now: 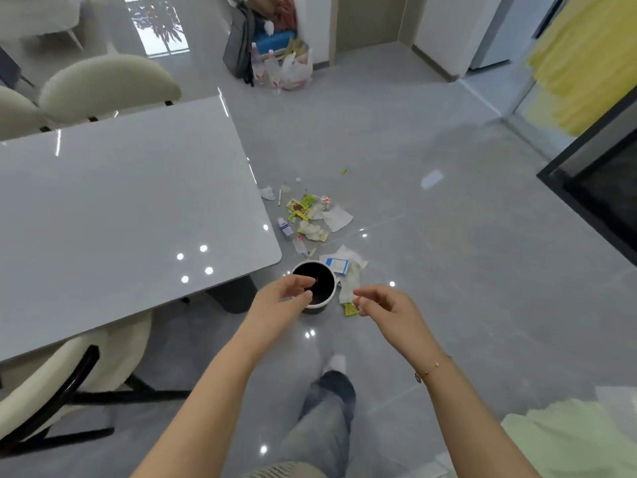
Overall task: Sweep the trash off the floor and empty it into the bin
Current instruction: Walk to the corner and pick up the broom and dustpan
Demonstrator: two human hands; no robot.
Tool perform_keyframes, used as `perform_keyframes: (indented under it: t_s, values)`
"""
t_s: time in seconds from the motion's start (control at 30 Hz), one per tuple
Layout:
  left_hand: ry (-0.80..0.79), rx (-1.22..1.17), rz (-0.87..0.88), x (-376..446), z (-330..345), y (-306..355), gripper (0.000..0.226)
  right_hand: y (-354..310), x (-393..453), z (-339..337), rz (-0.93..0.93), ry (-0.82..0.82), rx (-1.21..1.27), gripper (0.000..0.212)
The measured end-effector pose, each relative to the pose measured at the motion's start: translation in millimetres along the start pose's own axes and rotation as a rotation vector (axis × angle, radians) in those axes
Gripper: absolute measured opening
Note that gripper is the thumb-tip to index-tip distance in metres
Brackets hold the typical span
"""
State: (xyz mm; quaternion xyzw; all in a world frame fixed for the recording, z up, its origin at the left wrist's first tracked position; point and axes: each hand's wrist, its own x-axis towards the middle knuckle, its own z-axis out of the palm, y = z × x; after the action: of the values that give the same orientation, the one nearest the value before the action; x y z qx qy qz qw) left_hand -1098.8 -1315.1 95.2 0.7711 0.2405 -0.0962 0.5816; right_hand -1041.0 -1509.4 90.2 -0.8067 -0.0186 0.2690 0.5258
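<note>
Glossy grey floor tiles [431,305], glossy smooth tabletop [120,208], crumpled paper trash [320,219], seemingly plastic bin [322,305]

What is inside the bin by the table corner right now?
The bin looks dark inside, with no trash visible in it. The left hand covers part of its opening, so that part is hidden.

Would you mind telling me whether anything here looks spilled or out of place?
Yes: trash, wrappers and crumpled tissues, lies scattered on the floor beside the table, outside the small bin, which stands upright.
</note>
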Motion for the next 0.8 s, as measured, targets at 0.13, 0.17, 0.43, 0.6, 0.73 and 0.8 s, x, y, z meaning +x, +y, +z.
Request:
perform_keyframes:
  t_s: [0.13, 0.17, 0.43, 0.6, 0.73, 0.8]
  values:
    - [-0.009, -0.037, -0.003, 93, 31, 46, 0.021, -22, 92, -57, -0.016, -0.029, -0.048, 0.016]
    - [-0.018, -0.044, -0.009, 114, 37, 56, 0.023, -27, 113, -70, -0.022, -0.036, -0.063, 0.017]
    - [-0.051, -0.104, -0.028, 299, 74, 161, 0.024, -95, 294, -191, 0.029, -0.070, -0.062, 0.018]
    - [0.004, -0.146, -0.048, 397, 83, 215, 0.023, -127, 397, -236, 0.027, -0.120, -0.039, 0.020]
    - [0.072, -0.157, -0.071, 483, 95, 259, 0.025, -150, 501, -267, -0.010, -0.218, -0.094, 0.018]
    - [0.090, -0.159, -0.084, 538, 102, 287, 0.025, -165, 564, -291, -0.040, -0.248, -0.092, 0.019]
